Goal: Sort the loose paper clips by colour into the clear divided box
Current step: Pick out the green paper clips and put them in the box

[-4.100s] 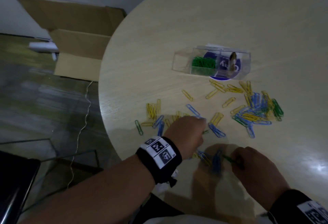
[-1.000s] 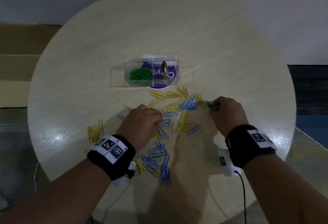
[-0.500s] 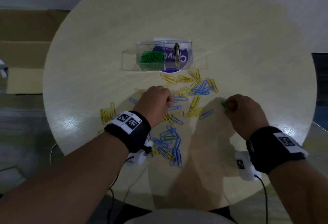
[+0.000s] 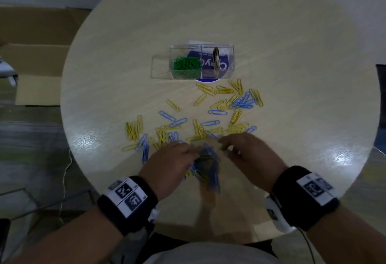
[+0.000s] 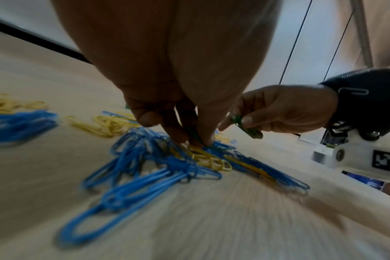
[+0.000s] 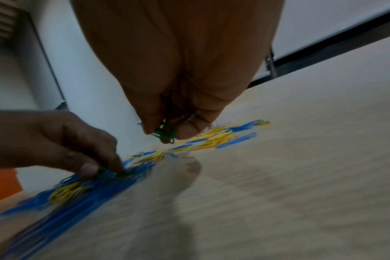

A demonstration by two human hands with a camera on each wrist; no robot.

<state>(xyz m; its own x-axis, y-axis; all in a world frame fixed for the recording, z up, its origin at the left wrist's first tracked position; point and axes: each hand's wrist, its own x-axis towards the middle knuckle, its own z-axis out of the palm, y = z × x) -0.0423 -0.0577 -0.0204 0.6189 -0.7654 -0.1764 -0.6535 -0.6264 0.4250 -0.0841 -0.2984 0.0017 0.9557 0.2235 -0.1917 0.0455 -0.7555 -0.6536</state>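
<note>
The loose paper clips (image 4: pixel 211 115), yellow and blue, lie scattered over the near half of the round desk (image 4: pixel 313 75), with a denser blue tangle (image 4: pixel 206 165) at the near edge between the two hands. Beyond them, well apart from the hands, stands the clear divided box (image 4: pixel 201 62); its left compartment holds a heap of green clips (image 4: pixel 186 66), and the next compartment shows only a blue printed label through its floor. A brownish object stands upright by the box's right divider; what it is cannot be told.

The left hand (image 4: pixel 169 165) reaches down into the blue tangle, its thumb and fingertips (image 5: pixel 203 139) pressed together on a green clip (image 6: pixel 106 171) lying among the blue and yellow ones. The right hand (image 4: pixel 248 153) hangs just above the desk beside it, fingers curled, pinching a small bunch of green clips (image 6: pixel 165 132) between thumb and forefinger; the bunch is clear of the surface.

Both wrists wear black bands with printed square markers (image 4: pixel 127 194). Off the desk's left side sits an open cardboard box (image 4: pixel 39 58) on the floor
</note>
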